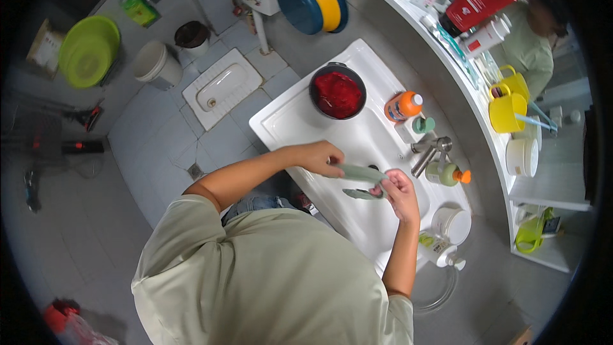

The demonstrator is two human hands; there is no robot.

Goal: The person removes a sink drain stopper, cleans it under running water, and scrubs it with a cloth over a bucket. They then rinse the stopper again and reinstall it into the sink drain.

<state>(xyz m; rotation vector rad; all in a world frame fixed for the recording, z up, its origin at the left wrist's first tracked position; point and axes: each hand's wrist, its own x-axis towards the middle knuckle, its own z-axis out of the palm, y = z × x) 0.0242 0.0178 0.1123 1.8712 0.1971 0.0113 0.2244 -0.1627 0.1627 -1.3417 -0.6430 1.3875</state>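
Note:
Over the white sink (383,147), a grey-green piece of cloth (361,173) is stretched between my two hands. Its kind I cannot make out; a lower end droops toward the sink bowl. My left hand (322,158) pinches the cloth's left end, fingers closed. The other end is gripped by my right hand (400,193), its fingers bent around it. Beyond my left hand, a dark round tub (313,97) rests on the sink's ledge with red fabric (340,94) inside.
Along the sink's back edge stand an orange bottle (403,107), the metal faucet (434,150), a pump bottle (447,174) and a white jar (452,225). A curved shelf (498,147) with toiletries rises at the right. A squat toilet (221,88) lies in the floor at the far left.

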